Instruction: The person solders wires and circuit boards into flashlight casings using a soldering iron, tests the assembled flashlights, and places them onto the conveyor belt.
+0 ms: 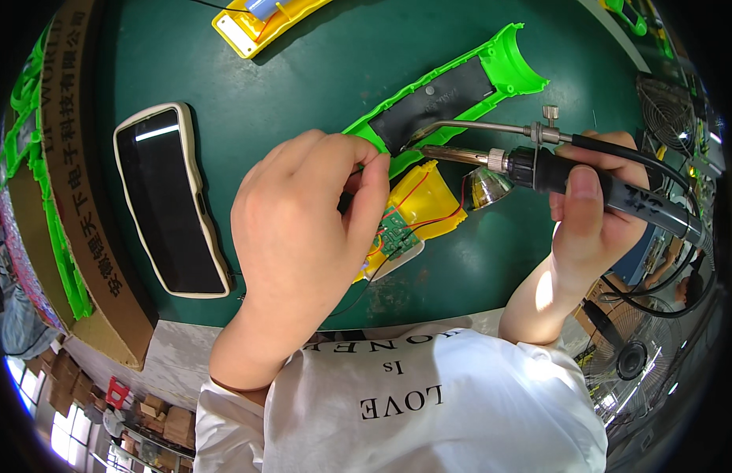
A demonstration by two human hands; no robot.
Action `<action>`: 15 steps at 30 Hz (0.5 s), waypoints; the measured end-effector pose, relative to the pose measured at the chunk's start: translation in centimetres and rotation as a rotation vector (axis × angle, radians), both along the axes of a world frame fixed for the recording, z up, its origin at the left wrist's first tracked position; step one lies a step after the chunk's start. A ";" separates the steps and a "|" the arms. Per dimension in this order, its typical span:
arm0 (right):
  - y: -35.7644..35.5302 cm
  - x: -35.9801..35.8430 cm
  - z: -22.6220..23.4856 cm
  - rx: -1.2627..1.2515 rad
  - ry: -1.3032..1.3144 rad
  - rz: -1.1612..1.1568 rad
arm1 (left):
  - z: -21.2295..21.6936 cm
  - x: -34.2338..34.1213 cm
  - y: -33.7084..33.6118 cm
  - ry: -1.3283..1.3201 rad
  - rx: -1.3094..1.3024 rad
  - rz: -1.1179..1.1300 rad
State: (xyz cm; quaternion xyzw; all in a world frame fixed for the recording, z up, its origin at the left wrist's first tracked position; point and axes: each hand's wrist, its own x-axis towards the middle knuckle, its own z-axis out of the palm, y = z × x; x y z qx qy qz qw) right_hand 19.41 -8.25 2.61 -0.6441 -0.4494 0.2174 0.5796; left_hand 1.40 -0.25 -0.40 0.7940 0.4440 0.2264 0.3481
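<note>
My right hand (591, 205) is wrapped round the black handle of a soldering iron (555, 169) with a thin metal feed tube (484, 126) clamped above it. The iron's tip and the tube's end meet at the near end of a green plastic shell (512, 67), which has a black pad (441, 94) inside. My left hand (303, 205) is closed in a pinch at that same end, and its fingers hide what they hold. Just below lies a yellow plastic housing (429, 201) with a green circuit board (395, 230) and red wires. A shiny reflector cup (488, 188) sits beside it.
A phone in a pale case (169, 201) lies on the green table (303, 87) at left. Beyond it stands a cardboard box (82, 173) holding green shells. A yellow housing with a blue cell (259, 24) is at the far edge. The iron's cable (697, 276) loops down at right, near fans (630, 359).
</note>
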 end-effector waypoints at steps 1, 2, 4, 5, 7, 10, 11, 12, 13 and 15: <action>0.0 -0.1 0.1 -0.017 0.030 -0.009 | -0.1 0.0 0.0 -0.005 0.015 0.010; -0.1 -0.1 0.1 -0.016 0.031 -0.009 | 0.0 0.1 0.0 -0.004 0.015 0.010; -0.1 -0.1 0.2 -0.034 0.028 0.000 | 0.4 0.2 0.0 0.030 -0.012 -0.003; 0.0 -0.1 0.1 -0.034 0.028 0.000 | 0.4 0.3 -0.1 0.030 -0.012 -0.003; 0.1 0.1 -0.1 0.027 -0.021 0.026 | 0.4 0.4 -0.2 0.037 0.011 0.015; 0.2 0.1 0.0 0.021 -0.031 0.034 | 0.4 0.4 -0.4 0.058 0.043 0.033; 0.2 0.1 0.0 0.021 -0.031 0.034 | 0.4 0.5 -0.4 0.058 0.043 0.033; 0.2 0.2 0.1 0.013 -0.032 0.043 | 0.4 0.5 -0.5 0.071 0.073 0.027; 0.2 0.2 0.1 0.005 -0.034 0.051 | 0.4 0.4 -0.5 0.084 0.103 0.020; 0.1 0.1 0.2 -0.003 -0.030 0.039 | 0.4 0.4 -0.5 0.092 0.136 0.009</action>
